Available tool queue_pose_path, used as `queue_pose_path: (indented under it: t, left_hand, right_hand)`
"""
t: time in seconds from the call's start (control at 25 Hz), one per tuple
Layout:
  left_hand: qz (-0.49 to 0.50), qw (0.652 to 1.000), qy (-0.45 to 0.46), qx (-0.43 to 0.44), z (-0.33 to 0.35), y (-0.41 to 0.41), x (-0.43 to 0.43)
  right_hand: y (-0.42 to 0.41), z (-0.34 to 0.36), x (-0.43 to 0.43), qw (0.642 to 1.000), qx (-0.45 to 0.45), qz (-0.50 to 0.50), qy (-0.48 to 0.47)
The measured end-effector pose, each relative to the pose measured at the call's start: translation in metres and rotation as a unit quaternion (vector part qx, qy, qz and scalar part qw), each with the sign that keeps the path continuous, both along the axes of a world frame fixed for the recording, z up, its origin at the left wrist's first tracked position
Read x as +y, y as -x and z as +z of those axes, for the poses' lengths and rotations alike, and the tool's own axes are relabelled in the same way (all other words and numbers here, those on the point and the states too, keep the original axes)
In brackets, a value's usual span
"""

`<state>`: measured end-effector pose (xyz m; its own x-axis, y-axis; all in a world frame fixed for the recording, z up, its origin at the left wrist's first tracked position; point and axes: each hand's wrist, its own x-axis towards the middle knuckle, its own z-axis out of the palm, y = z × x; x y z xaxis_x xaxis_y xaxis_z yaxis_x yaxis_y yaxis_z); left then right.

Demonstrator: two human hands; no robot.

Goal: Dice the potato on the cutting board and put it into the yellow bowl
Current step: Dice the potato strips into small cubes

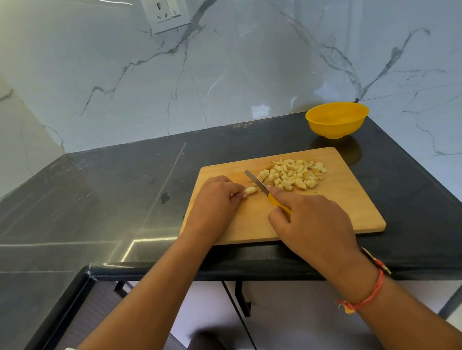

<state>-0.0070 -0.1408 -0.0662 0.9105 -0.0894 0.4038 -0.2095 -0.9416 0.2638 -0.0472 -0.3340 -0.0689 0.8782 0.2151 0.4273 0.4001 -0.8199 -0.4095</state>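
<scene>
A wooden cutting board (345, 201) lies on the dark counter. A heap of diced potato (293, 174) sits on its far middle part. My left hand (215, 201) pinches a small potato strip (250, 190) against the board. My right hand (310, 218) grips a yellow-handled knife (256, 182), forefinger along its back, the blade resting just right of the strip. The yellow bowl (337, 119) stands upright behind the board at the far right of the counter; I see nothing in it.
The black stone counter (102, 201) stretches left of the board, its front edge close to me. A marble wall with a socket plate (165, 8) rises behind. The counter ends just right of the bowl.
</scene>
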Motion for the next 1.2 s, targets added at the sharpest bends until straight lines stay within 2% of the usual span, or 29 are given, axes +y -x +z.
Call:
queue_pose_path:
  t: [0.28, 0.64, 0.8, 1.04, 1.2]
  left_hand:
    - [0.055, 0.991, 0.122, 0.023, 0.004, 0.001, -0.006]
    - [0.069, 0.988, 0.139, 0.024, 0.002, -0.001, -0.009]
    - [0.063, 0.988, 0.143, 0.014, 0.0, 0.001, -0.01]
    - [0.057, 0.988, 0.142, 0.008, -0.001, 0.005, -0.007]
    - [0.064, 0.986, 0.157, 0.006, -0.001, 0.006, -0.006]
  right_hand:
    - [0.005, 0.006, 0.001, 0.999, 0.034, 0.005, 0.023]
    - [0.009, 0.014, -0.001, 0.99, 0.074, 0.008, 0.123]
    - [0.025, 0.018, -0.012, 0.991, 0.053, -0.007, 0.125]
    - [0.019, 0.023, 0.0, 0.997, 0.01, -0.016, 0.074]
    - [0.005, 0.02, 0.018, 0.996, 0.026, -0.019, 0.083]
